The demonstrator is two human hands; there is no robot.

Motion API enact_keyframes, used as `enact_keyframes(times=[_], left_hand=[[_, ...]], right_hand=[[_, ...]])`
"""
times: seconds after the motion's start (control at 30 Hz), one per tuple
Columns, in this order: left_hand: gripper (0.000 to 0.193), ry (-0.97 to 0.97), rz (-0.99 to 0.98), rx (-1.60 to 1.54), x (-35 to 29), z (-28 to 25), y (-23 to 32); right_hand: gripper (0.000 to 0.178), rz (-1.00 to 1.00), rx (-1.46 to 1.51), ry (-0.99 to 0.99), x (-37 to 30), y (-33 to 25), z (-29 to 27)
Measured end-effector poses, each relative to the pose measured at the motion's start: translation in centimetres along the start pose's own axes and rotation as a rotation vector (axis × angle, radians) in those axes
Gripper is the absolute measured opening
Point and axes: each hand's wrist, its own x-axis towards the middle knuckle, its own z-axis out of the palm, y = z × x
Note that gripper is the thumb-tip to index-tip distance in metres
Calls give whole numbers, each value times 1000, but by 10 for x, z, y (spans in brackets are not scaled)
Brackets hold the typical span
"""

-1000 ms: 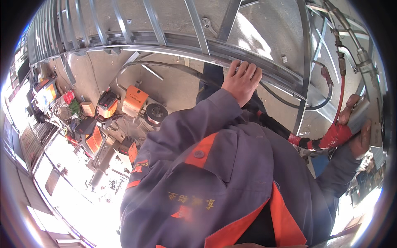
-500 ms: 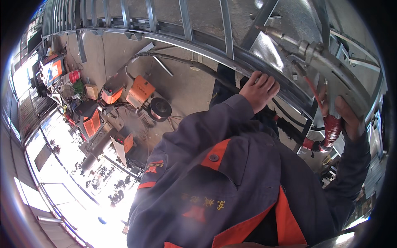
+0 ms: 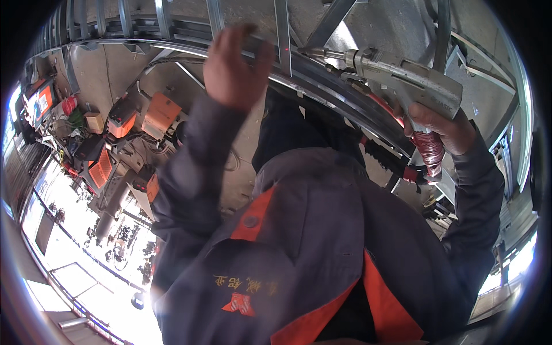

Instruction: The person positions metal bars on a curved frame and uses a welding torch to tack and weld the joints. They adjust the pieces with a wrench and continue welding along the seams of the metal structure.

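My right hand (image 3: 445,127) is wrapped round the red-taped handle of a handheld welding gun (image 3: 411,77) with a grey metal body. The gun's slim nozzle points left, just above the metal frame (image 3: 359,106) of grey bars and rails. Over the frame's long near rail, further left, hovers my left hand (image 3: 234,75), slightly blurred. Its thumb and fingers are apart, with the rail showing between them and nothing seen in the grasp. A small red light spot lies on an upright bar between the hand and the nozzle.
Orange-and-black machines (image 3: 161,115) stand on the floor at the left, with cables around them. A small cardboard box (image 3: 94,122) and a red item sit farther left. A dark sleeved cable (image 3: 385,161) runs below the gun. More metal profiles stand at the right.
My left hand has let go of the near rail and swung left and up along the frame. The gun in my right hand has shifted left in the picture, as has the whole view.
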Motion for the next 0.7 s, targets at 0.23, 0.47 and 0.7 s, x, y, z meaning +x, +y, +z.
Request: enact_keyframes(times=[0.23, 0.47, 0.7], left_hand=[[73, -534, -426, -47, 105, 55, -20], [50, -402, -95, -56, 102, 77, -35], [38, -477, -223, -3, 99, 74, -31]], right_hand=[[53, 77, 11, -27, -4, 11, -5], [60, 61, 31, -73, 0, 1, 0], [62, 88, 51, -134, 1, 10, 5]])
